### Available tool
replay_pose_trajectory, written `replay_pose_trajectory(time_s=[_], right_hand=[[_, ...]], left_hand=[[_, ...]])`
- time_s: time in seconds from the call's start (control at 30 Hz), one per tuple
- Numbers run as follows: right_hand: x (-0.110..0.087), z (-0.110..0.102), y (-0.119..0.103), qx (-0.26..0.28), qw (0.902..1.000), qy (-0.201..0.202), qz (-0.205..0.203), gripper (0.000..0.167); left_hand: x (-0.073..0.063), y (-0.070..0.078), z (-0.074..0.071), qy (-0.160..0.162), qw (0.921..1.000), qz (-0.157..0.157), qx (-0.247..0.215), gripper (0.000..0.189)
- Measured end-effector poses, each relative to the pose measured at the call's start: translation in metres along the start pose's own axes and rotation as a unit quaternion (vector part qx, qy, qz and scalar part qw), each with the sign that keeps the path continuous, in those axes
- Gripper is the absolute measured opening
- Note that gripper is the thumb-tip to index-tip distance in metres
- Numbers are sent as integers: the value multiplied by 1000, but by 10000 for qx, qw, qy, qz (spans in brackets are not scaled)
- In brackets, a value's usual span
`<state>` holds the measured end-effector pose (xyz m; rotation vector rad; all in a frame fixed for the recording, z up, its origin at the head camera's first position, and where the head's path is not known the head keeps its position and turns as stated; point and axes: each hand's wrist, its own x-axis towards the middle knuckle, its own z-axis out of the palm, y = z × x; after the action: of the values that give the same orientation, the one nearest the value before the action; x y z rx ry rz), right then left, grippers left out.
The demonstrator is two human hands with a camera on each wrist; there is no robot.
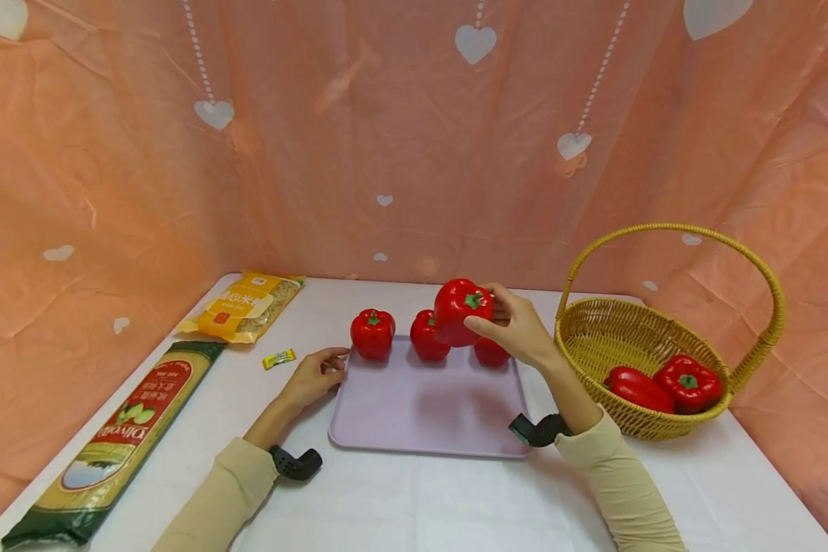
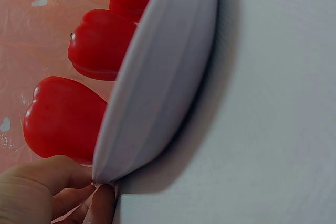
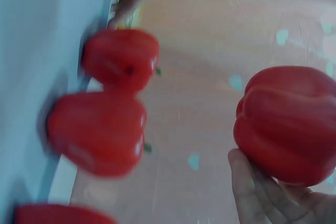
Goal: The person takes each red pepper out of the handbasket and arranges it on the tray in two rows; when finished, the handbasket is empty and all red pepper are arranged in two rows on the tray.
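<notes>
My right hand (image 1: 520,326) grips a red bell pepper (image 1: 461,310) with a green stem, raised above the far side of a pale purple tray (image 1: 421,414). In the right wrist view the same held pepper (image 3: 289,124) fills the right side, fingers along its lower side. Three more red peppers stand in a row along the tray's far edge: a left one (image 1: 372,335), a middle one (image 1: 426,341) and a right one (image 1: 491,353), the last two partly hidden behind the held one. My left hand (image 1: 312,377) pinches the tray's far left corner, thumb and fingers at the rim in the left wrist view.
A yellow wicker basket (image 1: 593,326) with a tall handle stands at the right, holding a long red pepper (image 1: 639,389) and a red bell pepper (image 1: 688,383). At the left lie a yellow grain bag (image 1: 244,307), a small yellow candy (image 1: 279,359) and a long pasta pack (image 1: 120,437).
</notes>
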<state>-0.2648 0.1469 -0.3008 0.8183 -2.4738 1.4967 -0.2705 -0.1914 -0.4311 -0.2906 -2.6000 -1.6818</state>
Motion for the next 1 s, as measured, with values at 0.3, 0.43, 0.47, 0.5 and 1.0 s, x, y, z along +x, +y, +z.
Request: replay_pose_trajectory(time_s=[0.3, 0.43, 0.47, 0.5, 1.0], right_hand=[[13, 57, -8, -272, 9989, -360, 140, 53], [16, 78, -13, -345, 9979, -489, 264, 57], [16, 83, -14, -353, 9976, -513, 303, 58], [17, 87, -15, -362, 9974, -528, 341, 58], [20, 121, 0, -782, 9906, -1004, 511, 68]], left_hand=[[0, 0, 0, -81, 9999, 1, -74, 45], [-5, 12, -1, -109, 9998, 0, -135, 44], [-8, 17, -2, -108, 9999, 7, -132, 43], [-10, 23, -2, -109, 9999, 14, -121, 42], [-1, 1, 0, -21, 9998, -145, 148, 42]])
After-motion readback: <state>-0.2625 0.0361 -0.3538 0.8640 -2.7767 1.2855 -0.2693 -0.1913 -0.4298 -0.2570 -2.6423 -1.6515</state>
